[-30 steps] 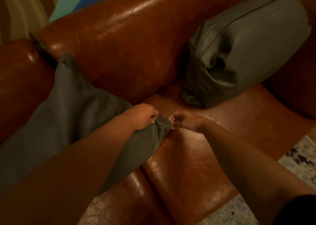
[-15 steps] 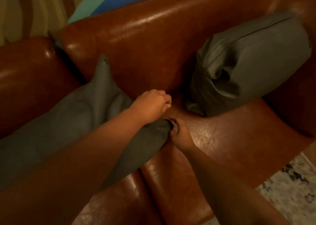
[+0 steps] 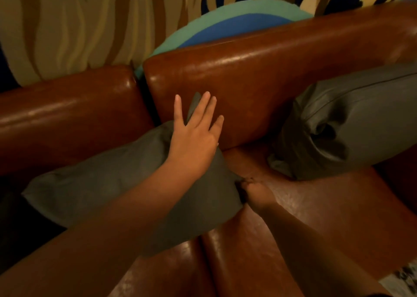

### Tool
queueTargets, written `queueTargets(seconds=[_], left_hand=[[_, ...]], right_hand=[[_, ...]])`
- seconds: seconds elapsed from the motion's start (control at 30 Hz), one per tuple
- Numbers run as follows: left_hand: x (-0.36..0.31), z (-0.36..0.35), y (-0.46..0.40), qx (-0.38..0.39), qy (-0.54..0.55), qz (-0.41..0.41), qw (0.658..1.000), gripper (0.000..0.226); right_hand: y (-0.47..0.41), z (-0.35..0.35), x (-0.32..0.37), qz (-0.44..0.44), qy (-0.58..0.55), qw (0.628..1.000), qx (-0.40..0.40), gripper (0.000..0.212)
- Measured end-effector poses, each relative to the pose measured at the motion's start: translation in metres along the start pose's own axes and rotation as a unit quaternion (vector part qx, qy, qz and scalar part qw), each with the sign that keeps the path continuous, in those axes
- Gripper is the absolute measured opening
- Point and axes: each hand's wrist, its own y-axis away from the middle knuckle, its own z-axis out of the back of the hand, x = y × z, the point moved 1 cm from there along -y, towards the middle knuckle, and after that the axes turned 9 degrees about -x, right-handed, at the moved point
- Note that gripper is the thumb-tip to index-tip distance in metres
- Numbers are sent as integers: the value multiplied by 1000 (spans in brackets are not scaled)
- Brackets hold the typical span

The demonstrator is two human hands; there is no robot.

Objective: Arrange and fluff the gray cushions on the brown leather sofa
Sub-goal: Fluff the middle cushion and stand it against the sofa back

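- The left hand (image 3: 194,136) lies flat on the upper end of the near gray cushion (image 3: 117,183), its fingers (image 3: 204,109) straight and a little spread, tips reaching over the cushion's top corner onto the leather behind.
- The right hand (image 3: 256,194) is curled tight at the cushion's lower right corner, pinching the cloth there (the fingertips themselves are lost in shadow).
- That cushion is soft, matte woven fabric, flattened and creased, lying slantwise across the seat with its upper corner against the backrest.
- A second gray cushion (image 3: 352,120) stands well apart to the right, propped against the backrest; it is plump, smoother, slightly sheened, with a piped seam along its top and a deep dimple in its near end.
- The brown leather sofa (image 3: 259,75) is glossy and faintly grained, with rounded, padded back sections and seat pads that catch warm highlights.
- Behind it hangs a wall pattern (image 3: 67,25) of wavy tan and cream stripes, plus a teal-and-blue rounded shape (image 3: 230,23).
- A pale, dark-speckled rug (image 3: 404,278) shows at the lower right.
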Motion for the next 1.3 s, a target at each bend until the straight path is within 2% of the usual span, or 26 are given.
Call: queueTargets(seconds=[0.07, 0.1, 0.13, 0.17, 0.2, 0.23, 0.3, 0.37, 0.4, 0.47, 0.53, 0.6, 0.7, 0.77, 0.87, 0.93, 1.03, 1.1, 1.2, 1.3], left_hand=[[2, 0, 0, -64, 76, 65, 993, 72], [4, -1, -1, -77, 159, 122, 977, 76], [7, -2, -3, -73, 258, 186, 945, 77], [10, -5, -6, -64, 335, 230, 911, 69], [13, -8, -8, -72, 372, 246, 892, 55], [17, -12, -8, -100, 381, 245, 886, 37], [24, -19, -5, -159, 392, 246, 872, 15], [29, -22, 0, -192, 397, 268, 857, 9], [30, -22, 3, -201, 395, 282, 851, 9], [33, -24, 6, -217, 388, 306, 842, 9], [38, -25, 4, -226, 389, 316, 835, 10], [42, -24, 3, -225, 387, 313, 837, 9], [46, -27, 1, -224, 380, 294, 848, 9], [45, -29, -2, -203, 391, 271, 856, 11], [56, -31, -6, -127, 429, 231, 864, 22], [65, -30, 5, -51, 430, 164, 886, 41], [76, -31, 45, 54, 347, 70, 934, 63], [91, -33, 75, 85, 285, 78, 951, 68], [128, -37, 114, 74, 224, 137, 962, 74], [162, -39, 154, 76, 167, 171, 968, 70]], right_hand=[[2, -2, -3, 21, 61, 998, -8, 39], [3, -4, -3, 27, 32, 999, -15, 40], [6, -3, -2, 24, -49, 998, -27, 41], [9, -1, 1, 0, -177, 984, -35, 40], [12, 3, 7, -23, -317, 948, -29, 41], [14, 5, 10, -23, -409, 912, -5, 48], [11, 8, 7, 45, -382, 921, 62, 71], [8, 6, -5, 53, -278, 952, 115, 74], [7, 4, -12, 38, -222, 968, 109, 66], [8, -2, -14, 40, -158, 986, 36, 43], [12, -8, -10, 43, -177, 983, -34, 36], [15, -13, -13, 11, -230, 969, -91, 26], [18, -13, -20, -83, -277, 944, -161, 14], [17, -10, -17, -108, -256, 949, -147, 18], [17, -7, -7, -115, -182, 973, -82, 28], [22, -4, -6, -147, -152, 976, -49, 41], [32, -3, -11, -206, -148, 967, -24, 49], [35, -5, -15, -205, -126, 971, 0, 44], [31, -12, -19, -232, -161, 959, -5, 37], [25, -23, -20, -244, -180, 953, -25, 30]])
